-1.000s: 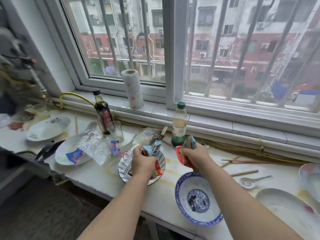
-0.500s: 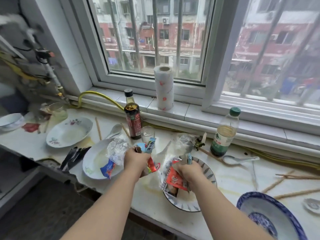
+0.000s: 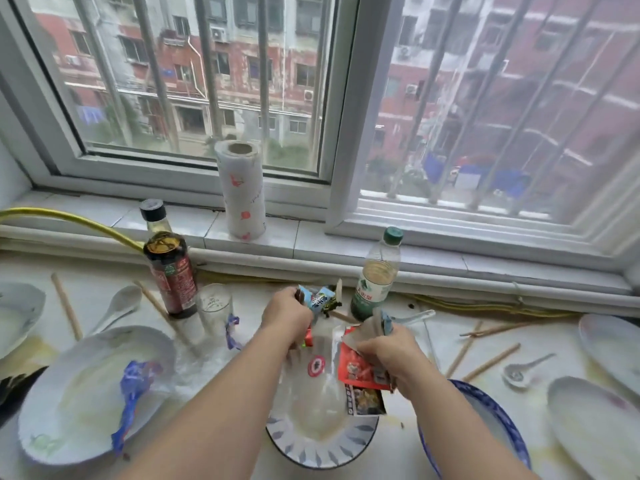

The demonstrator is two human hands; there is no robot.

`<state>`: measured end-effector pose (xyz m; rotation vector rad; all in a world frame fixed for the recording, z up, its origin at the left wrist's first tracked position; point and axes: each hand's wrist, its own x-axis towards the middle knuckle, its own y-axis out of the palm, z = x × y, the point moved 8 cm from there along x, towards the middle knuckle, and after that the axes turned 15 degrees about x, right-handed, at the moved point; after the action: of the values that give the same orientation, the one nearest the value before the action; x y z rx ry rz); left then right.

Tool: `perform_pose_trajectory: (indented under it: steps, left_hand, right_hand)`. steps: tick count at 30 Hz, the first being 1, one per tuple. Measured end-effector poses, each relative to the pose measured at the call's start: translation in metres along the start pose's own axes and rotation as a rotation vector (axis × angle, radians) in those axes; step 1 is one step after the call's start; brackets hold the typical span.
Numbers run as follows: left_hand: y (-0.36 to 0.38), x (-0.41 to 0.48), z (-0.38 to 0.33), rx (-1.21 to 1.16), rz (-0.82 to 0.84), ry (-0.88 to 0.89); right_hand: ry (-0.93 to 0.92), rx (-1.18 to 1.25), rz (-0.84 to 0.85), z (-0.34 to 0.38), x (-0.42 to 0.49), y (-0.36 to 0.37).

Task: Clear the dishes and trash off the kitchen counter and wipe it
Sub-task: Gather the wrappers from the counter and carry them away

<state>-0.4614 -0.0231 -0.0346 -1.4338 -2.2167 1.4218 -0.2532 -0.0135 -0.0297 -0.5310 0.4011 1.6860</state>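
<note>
My left hand (image 3: 287,315) grips a bunch of snack wrappers (image 3: 317,299), blue and white, above a patterned plate (image 3: 322,441). My right hand (image 3: 389,353) holds red and clear wrappers (image 3: 356,370) over the same plate, with a dark printed packet (image 3: 365,400) hanging below. A clear plastic bag (image 3: 311,386) lies in the plate under both hands. A blue wrapper (image 3: 133,386) lies in the white plate (image 3: 69,427) to the left. A paper towel roll (image 3: 242,192) stands on the window sill.
A soy sauce bottle (image 3: 169,265), a glass (image 3: 214,306) and a green-capped bottle (image 3: 375,275) stand behind the hands. Chopsticks (image 3: 485,358), spoons (image 3: 519,370) and white plates (image 3: 595,427) lie right; a blue-rimmed bowl (image 3: 498,420) sits beside my right arm. A spoon (image 3: 117,306) lies left.
The view has swung back to the right and closer to the counter. Both hands still hold their wrappers and now hover over the patterned plate.
</note>
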Motion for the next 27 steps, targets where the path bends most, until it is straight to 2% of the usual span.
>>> perform_pose_trajectory:
  steps: [4,7,13,18,23,27]
  left_hand:
    - [0.011,0.016,-0.008,0.181,0.025,0.019]
    - [0.008,0.023,-0.008,0.177,-0.052,0.007]
    - [-0.02,0.019,-0.01,-0.329,-0.098,-0.04]
    - [-0.075,0.007,0.002,-0.786,-0.168,-0.05]
    - [-0.128,-0.011,0.039,-0.88,-0.321,-0.058]
    - [-0.143,-0.027,0.072,-0.9,-0.354,-0.083]
  right_hand:
    - [0.02,0.067,0.005,-0.002,0.002,-0.017]
    - [0.007,0.083,0.012,0.0,0.005,-0.021]
    - [-0.012,0.136,0.05,0.009,0.014,0.002]
    - [-0.034,0.194,0.099,0.028,0.016,0.036]
    - [-0.058,0.073,0.247,0.043,0.004,0.081]
    - [-0.102,-0.144,0.385,0.037,-0.017,0.128]
